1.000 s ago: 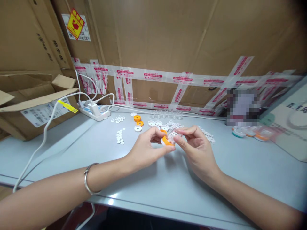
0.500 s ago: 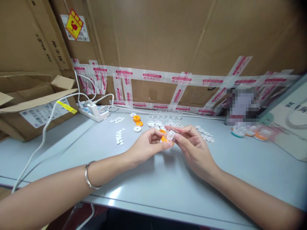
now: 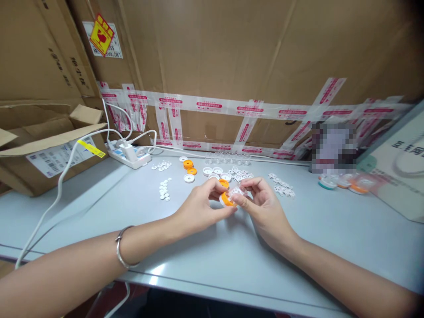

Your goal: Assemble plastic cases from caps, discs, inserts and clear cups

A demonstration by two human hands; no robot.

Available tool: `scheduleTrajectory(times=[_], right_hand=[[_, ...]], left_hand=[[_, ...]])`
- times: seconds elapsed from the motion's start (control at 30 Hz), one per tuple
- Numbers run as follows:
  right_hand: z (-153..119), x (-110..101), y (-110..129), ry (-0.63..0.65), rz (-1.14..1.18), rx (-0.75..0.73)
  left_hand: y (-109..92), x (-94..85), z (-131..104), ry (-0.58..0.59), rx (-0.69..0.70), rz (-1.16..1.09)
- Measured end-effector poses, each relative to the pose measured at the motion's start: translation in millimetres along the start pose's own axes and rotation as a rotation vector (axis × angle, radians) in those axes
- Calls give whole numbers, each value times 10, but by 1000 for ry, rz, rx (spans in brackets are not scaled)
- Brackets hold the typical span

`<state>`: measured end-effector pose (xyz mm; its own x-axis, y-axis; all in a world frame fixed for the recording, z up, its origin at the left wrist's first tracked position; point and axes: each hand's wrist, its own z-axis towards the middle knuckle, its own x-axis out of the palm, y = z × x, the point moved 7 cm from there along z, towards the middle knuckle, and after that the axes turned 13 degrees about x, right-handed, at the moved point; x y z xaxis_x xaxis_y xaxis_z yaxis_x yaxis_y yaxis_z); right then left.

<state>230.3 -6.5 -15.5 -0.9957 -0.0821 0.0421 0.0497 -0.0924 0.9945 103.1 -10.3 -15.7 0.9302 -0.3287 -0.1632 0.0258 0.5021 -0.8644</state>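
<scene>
My left hand (image 3: 202,202) grips an orange-and-white round plastic piece (image 3: 226,199) between thumb and fingers, tilted above the table. Against its right side my right hand (image 3: 265,204) pinches a clear plastic cup (image 3: 237,191), with small white bits showing through it. Whether the two parts are joined I cannot tell. Just behind the hands lie white rings (image 3: 207,171), and an orange ring (image 3: 225,177) partly behind the fingers. A heap of small white pieces (image 3: 237,174) sits close by. More orange rings (image 3: 188,164) are stacked further left.
Several clear cups (image 3: 228,158) line the back. Small white discs (image 3: 164,190) lie left, white flower-shaped pieces (image 3: 281,185) right. Capped clear pieces (image 3: 359,185) stand far right by a white panel (image 3: 397,163). A power strip (image 3: 129,154), cable (image 3: 62,176) and carton (image 3: 49,154) occupy the left.
The orange-and-white piece and clear cup have tilted and shifted slightly left and down. My right fingers have changed their hold on the cup, and my left thumb lies lower.
</scene>
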Motion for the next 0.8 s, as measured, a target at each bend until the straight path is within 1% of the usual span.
scheduleTrajectory(times=[0.07,0.17,0.23,0.4,0.5,0.6,0.7,0.8], right_hand=[[-11,36,-2,58,35,11],[-20,62,33,137,117,33],[-15,59,62,158,143,48],[-2,49,94,145,136,19],[-5,57,74,129,107,-20],[2,33,36,79,69,-32],[18,44,-37,100,81,67],[6,119,-103,200,106,217]], left_hand=[[8,-5,3,-4,-30,-23],[71,1,10,-24,-172,-242],[82,15,19,-8,-214,-326],[72,65,9,58,-165,-202],[72,80,-10,52,-140,-107],[64,39,2,30,-114,-9],[40,-52,44,-22,-70,49],[5,-132,80,-73,-7,98]])
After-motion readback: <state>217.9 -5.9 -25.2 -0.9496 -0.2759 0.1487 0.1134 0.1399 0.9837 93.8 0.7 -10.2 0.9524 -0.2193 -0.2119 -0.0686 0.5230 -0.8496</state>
